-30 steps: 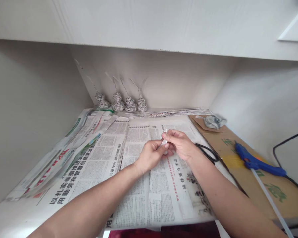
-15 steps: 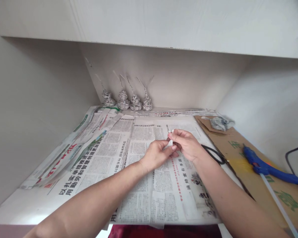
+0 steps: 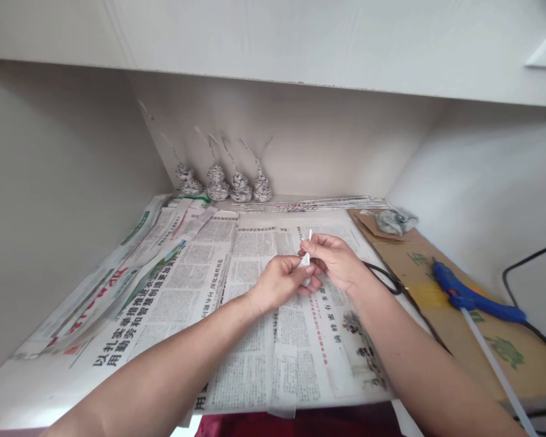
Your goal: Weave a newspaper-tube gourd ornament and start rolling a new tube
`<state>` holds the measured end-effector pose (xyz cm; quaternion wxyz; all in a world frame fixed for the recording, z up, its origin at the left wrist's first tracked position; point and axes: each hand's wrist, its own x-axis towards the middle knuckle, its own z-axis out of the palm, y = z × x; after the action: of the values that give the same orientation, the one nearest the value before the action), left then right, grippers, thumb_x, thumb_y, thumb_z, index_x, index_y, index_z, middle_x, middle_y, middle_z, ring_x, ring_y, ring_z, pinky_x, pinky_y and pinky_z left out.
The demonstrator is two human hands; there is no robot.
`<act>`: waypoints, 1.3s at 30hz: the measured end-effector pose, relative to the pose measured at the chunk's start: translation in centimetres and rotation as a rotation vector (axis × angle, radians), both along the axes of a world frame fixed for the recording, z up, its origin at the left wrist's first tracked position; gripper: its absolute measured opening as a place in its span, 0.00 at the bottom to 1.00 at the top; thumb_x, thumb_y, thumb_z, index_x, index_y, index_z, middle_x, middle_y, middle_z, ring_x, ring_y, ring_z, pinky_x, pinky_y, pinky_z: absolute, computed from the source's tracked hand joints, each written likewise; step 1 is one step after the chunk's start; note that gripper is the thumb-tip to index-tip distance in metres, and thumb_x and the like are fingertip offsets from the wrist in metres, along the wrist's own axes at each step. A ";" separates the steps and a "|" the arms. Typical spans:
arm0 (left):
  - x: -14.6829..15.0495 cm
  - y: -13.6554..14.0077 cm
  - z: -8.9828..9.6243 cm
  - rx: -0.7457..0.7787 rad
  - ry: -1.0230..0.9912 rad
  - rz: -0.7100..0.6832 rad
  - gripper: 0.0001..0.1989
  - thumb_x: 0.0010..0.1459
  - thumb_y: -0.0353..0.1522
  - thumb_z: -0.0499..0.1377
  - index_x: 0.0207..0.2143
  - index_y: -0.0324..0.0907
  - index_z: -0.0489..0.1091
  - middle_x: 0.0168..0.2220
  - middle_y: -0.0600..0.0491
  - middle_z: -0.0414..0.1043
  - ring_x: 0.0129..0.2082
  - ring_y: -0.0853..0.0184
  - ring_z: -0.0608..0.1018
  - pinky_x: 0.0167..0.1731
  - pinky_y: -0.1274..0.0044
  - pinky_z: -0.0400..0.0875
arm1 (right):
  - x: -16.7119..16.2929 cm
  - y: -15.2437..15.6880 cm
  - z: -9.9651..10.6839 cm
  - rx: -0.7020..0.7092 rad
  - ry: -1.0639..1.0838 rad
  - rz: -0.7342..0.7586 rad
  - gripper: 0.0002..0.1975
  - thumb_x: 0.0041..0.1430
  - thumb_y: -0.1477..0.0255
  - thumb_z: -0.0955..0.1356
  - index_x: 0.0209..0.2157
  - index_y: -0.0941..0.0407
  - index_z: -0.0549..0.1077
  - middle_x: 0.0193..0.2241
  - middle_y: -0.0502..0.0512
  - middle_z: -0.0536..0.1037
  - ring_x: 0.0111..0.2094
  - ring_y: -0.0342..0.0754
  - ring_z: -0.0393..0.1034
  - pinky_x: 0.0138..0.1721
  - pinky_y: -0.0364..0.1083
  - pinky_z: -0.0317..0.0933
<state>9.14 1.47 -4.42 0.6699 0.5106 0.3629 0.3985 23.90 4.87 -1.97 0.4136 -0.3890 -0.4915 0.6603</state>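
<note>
Close together over the newspaper sheets [image 3: 255, 340], both my hands work at one small spot. My left hand [image 3: 277, 284] pinches a small folded piece of white paper [image 3: 305, 263] between thumb and fingers. Just above it, my right hand [image 3: 337, 260] has thumb and index finger pressed on a thin white paper strip [image 3: 310, 235], whose tip sticks upward. The fingers hide whether strip and folded piece are joined. Beside my right forearm lie black loops [image 3: 386, 278], partly covered by the arm.
Several gourd-shaped paper weavings [image 3: 241, 188] stand along the back wall, left of a row of thin paper sticks [image 3: 313, 205]. On the right, cardboard [image 3: 455, 358] bears a blue glue gun [image 3: 482, 302] and a crumpled plastic lump [image 3: 395, 221]. A shelf panel [image 3: 273, 42] overhangs.
The view has shifted slightly to the right. Between my fingers, the white paper piece shows more, and the strip's tip now points straight up. Both hands keep their pinch.
</note>
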 end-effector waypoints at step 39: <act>0.0 -0.1 -0.1 -0.050 0.073 -0.007 0.16 0.56 0.40 0.62 0.36 0.34 0.76 0.29 0.46 0.79 0.31 0.65 0.81 0.33 0.74 0.77 | 0.6 0.3 0.0 -0.002 -0.082 -0.031 0.17 0.43 0.62 0.78 0.23 0.57 0.71 0.25 0.49 0.77 0.15 0.37 0.63 0.13 0.39 0.59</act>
<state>9.15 1.36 -4.48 0.6699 0.5093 0.3952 0.3683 24.52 5.21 -1.98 0.4030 -0.4236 -0.5014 0.6378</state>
